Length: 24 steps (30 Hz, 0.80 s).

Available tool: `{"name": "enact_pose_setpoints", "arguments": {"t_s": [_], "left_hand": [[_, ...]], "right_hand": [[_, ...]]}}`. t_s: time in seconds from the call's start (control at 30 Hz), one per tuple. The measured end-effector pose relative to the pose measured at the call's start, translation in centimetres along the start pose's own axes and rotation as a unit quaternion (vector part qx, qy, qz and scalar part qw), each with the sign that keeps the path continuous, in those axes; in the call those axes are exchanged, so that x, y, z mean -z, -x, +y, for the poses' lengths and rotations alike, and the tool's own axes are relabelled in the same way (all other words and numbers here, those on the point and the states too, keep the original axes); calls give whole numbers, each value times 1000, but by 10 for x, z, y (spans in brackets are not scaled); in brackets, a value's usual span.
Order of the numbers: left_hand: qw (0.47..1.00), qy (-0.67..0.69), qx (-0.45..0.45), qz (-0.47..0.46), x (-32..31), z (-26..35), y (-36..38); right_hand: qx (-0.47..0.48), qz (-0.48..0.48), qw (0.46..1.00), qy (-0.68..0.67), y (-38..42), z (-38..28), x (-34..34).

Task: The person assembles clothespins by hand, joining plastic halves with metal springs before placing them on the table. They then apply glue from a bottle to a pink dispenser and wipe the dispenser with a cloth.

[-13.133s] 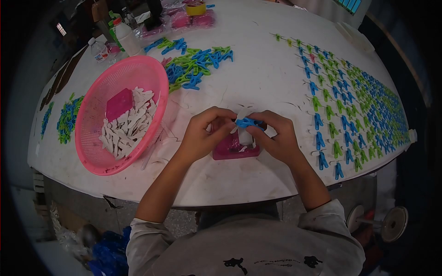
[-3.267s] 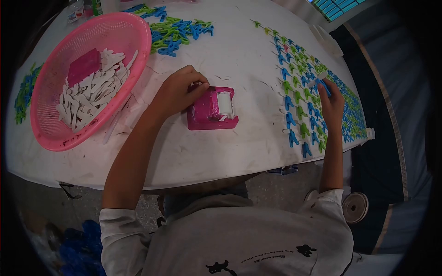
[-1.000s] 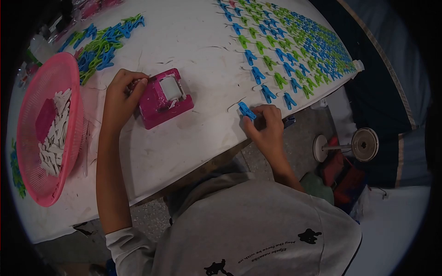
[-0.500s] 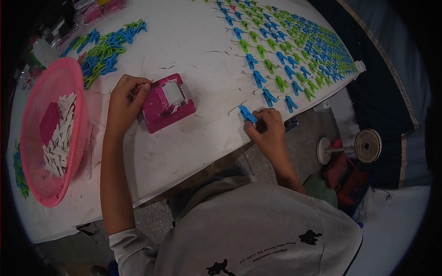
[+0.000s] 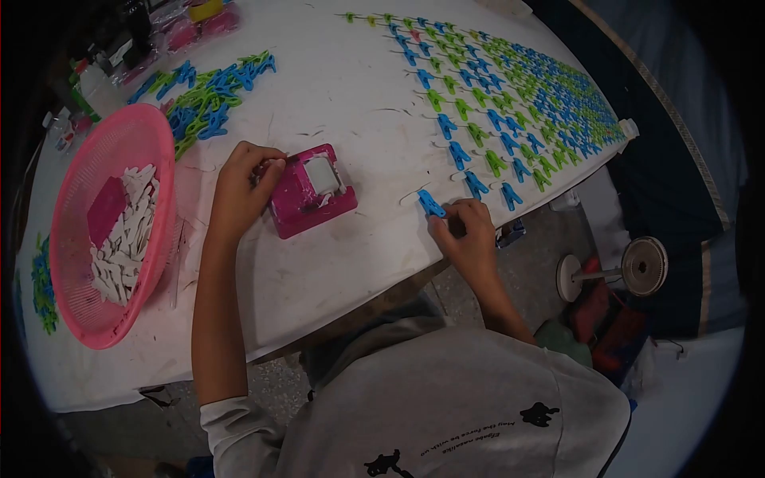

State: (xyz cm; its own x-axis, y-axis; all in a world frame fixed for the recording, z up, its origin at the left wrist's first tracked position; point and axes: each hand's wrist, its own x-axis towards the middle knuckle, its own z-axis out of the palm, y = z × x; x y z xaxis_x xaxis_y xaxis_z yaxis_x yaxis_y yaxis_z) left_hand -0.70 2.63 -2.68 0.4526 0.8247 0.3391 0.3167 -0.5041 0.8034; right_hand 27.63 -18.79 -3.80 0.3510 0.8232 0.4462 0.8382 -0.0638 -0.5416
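At the table's front edge my right hand [image 5: 466, 233] is closed, thumb and finger pinching the handle end of a blue clothespin [image 5: 431, 203]. A thin pale wire or strip reaches left from its other end on the white tabletop. My left hand [image 5: 249, 187] is closed too, its fingertips together at the left edge of a magenta square holder [image 5: 315, 213]; whatever they hold is hidden. A white block [image 5: 322, 174] sits in that holder, with pale scraps around it. Rows of blue and green clothespins [image 5: 494, 163] lie just beyond my right hand, several with similar pale strips.
A pink basket [image 5: 165, 231] holding white strips and a magenta piece stands at the left. Behind it lies a heap of blue and green clothespins [image 5: 209, 103], near bottles [image 5: 100, 88]. More clothespins [image 5: 44, 283] lie left of the basket. A fan-like stand [image 5: 644, 267] is beyond the table's right side.
The whole view has shifted slightly, so things on the table appear farther right and mostly lower. Both hands keep nearly the same pose, the right still on the blue clothespin.
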Motion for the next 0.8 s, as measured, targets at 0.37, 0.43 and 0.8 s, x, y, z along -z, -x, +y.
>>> {"name": "enact_pose_setpoints", "arguments": {"t_s": [0.37,0.43,0.8], "left_hand": [[1000,-21,-8,-5,1,5,1],[1000,-22,-7,-5,2,5,1],[1000,-16,-4,-5,0,3,1]], "right_hand": [[126,21,991,41,26,-1,20],[173,-12,982,74,26,-6,22],[171,-55,980,87,26,-4,15]]}}
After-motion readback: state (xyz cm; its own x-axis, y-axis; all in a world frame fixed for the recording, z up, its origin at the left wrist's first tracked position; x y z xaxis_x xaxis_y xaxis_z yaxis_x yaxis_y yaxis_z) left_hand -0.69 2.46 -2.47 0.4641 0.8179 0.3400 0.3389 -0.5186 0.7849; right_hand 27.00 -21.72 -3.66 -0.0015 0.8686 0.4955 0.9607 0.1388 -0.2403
